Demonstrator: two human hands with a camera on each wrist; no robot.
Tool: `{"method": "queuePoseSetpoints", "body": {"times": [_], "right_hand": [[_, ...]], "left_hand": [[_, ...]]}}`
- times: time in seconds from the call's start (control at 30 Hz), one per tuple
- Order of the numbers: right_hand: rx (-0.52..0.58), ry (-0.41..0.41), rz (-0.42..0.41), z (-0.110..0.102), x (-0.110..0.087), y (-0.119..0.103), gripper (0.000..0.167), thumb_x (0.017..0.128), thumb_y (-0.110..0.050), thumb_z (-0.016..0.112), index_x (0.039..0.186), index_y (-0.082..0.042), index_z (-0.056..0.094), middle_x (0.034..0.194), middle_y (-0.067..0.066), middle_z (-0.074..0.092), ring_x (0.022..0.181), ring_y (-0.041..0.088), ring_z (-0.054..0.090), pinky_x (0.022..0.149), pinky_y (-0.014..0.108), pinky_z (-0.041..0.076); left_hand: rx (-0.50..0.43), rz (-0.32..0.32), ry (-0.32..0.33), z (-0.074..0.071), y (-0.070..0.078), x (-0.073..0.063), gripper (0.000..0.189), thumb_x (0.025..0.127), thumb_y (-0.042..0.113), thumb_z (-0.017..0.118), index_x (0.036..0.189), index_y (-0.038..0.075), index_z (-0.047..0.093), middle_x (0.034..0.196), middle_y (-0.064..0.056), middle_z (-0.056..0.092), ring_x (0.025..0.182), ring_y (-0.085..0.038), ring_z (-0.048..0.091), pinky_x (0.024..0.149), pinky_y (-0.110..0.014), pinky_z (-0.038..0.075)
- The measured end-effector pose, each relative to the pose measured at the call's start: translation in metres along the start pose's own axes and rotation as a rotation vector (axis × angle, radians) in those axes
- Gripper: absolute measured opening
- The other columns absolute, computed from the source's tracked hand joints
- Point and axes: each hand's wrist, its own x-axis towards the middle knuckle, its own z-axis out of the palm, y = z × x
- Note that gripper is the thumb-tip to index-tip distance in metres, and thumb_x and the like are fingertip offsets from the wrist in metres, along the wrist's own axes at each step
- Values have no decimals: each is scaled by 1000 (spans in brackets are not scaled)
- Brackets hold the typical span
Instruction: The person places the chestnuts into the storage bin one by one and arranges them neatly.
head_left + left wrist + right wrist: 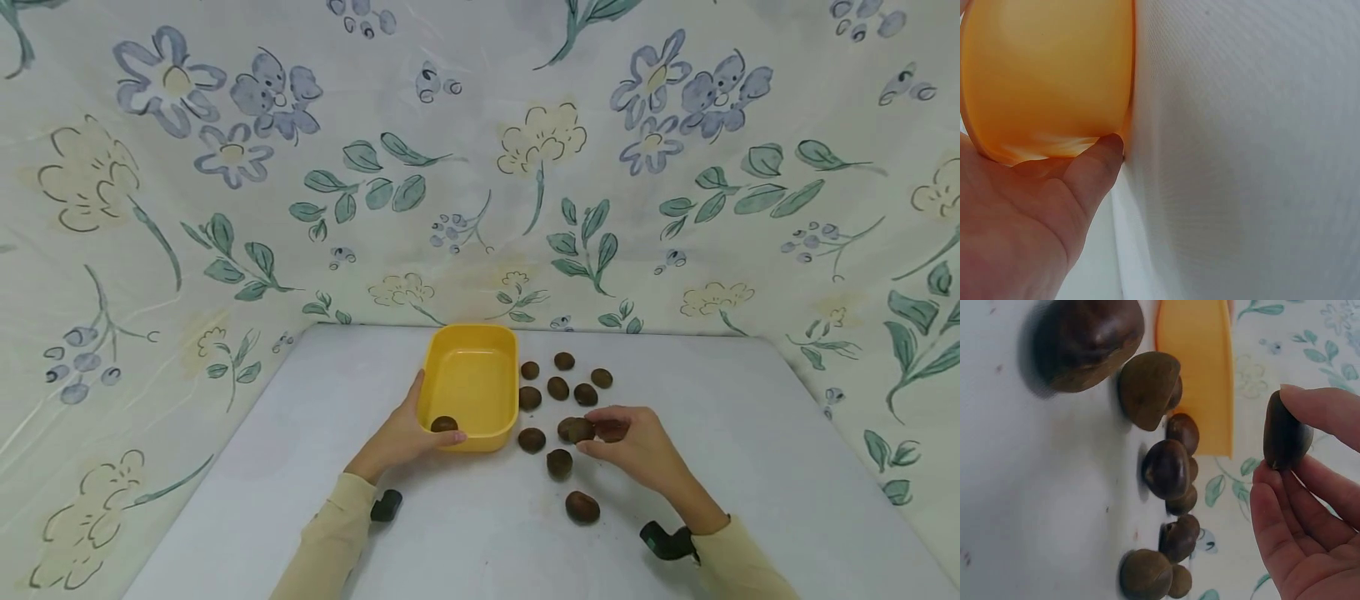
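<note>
A yellow plastic container [491, 442] stands left of the scattered chestnuts, with one chestnut [444, 424] inside by its near left corner. My left hand [397, 439] grips that side of the container, thumb over the near edge; the left wrist view shows the palm and a finger against the yellow wall [1047, 75]. Between thumb and fingertips, my right hand [637, 446] pinches a dark brown chestnut [1286, 432], held above the table. In the head view it overlaps another chestnut [565, 428] lying beneath.
Several loose chestnuts [558, 387] lie on the white table [480, 533] to the right of the container. The nearest chestnut [582, 507] sits toward the front. Flower-patterned sheeting [480, 208] rises behind the table and along both sides.
</note>
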Motion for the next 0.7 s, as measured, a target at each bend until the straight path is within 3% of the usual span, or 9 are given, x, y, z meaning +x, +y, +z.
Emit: {"method": "queuePoseSetpoints", "body": {"times": [0.37, 0.7], "right_hand": [[21, 14, -17, 14, 15, -19, 39, 81, -22, 89, 115, -7, 77, 109, 7, 77, 99, 21, 71, 89, 36, 64], [31, 14, -4, 29, 34, -29, 37, 82, -21, 87, 115, -8, 78, 108, 6, 76, 96, 20, 69, 86, 34, 64]], "left_hand": [[10, -10, 3, 1, -1, 1, 142, 73, 61, 88, 167, 19, -10, 174, -21, 13, 158, -45, 23, 125, -67, 25], [7, 1, -2, 0, 0, -1, 142, 73, 61, 87, 167, 20, -11, 175, -18, 12, 158, -44, 24, 125, -68, 25]]}}
